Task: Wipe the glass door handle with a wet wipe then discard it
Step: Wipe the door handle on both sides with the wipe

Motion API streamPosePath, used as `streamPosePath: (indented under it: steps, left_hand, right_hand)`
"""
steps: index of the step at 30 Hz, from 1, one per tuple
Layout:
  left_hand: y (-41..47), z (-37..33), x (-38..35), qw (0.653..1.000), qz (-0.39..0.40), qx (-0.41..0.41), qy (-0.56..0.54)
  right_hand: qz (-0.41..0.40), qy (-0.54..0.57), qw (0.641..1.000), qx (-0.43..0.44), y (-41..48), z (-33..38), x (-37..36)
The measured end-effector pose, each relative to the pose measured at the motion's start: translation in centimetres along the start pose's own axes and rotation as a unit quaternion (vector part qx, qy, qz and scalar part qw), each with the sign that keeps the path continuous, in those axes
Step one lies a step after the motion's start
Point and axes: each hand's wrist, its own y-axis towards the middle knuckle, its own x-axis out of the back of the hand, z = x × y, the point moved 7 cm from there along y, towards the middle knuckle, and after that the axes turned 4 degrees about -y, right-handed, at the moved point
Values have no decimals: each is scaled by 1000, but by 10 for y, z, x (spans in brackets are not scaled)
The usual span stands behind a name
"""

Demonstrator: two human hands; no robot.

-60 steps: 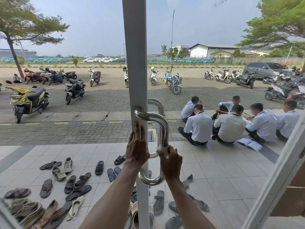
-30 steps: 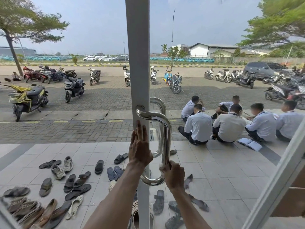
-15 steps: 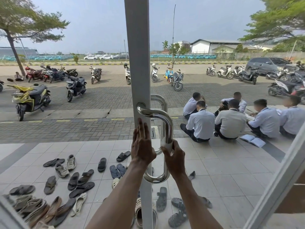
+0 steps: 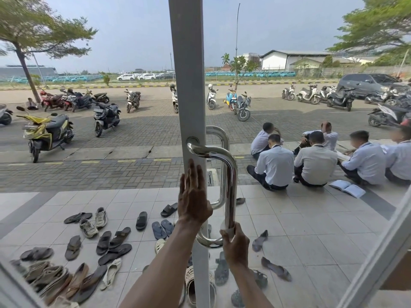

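Right hand [image 4: 234,243] slid lower, gripping handle [image 4: 231,185]; left hand [image 4: 193,203] pressed flat against frame [image 4: 189,85].

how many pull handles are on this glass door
2: the near handle, gripped low by the right hand; the outer handle just behind it, through the glass.

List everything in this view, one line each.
Door frame: one, pale grey, upright at centre.
Door handle: two, chrome, one each side of the door.
Wet wipe: one, whitish, wrapped on the near handle's lower part.
Footwear: many, mixed colours, scattered on the tiles outside.
Seated people: six, pale shirts, right of the handle.
Open book: one, white, on the tiles by them.
Motorbikes: over a dozen, mixed colours, on the paving.
Car: one, dark grey, far right.
Left hand: flat on the frame, fingers straight.
Right hand: fingers grip the wipe round the handle.
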Motion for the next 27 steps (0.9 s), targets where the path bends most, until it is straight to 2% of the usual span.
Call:
streamPosePath:
  steps: [10,17,21,24,27]
  left_hand:
    - [-2,9,-4,999,-3,-13,-39]
    - [-5,14,-8,999,4,-34,-29]
    - [-18,17,-14,999,17,-38,-7]
    - [-40,17,-27,999,34,-30,-1]
    - [-68,13,-45,997,66,-33,2]
  right_hand:
    - [-1,37,984,-176,-17,-23,-18]
    - [40,88,916,-389,-31,-34,-36]
    - [74,110,894,-427,-31,-38,-30]
    - [122,89,897,-416,-28,-41,-27]
    - [150,137,889,-410,-22,-40,-27]
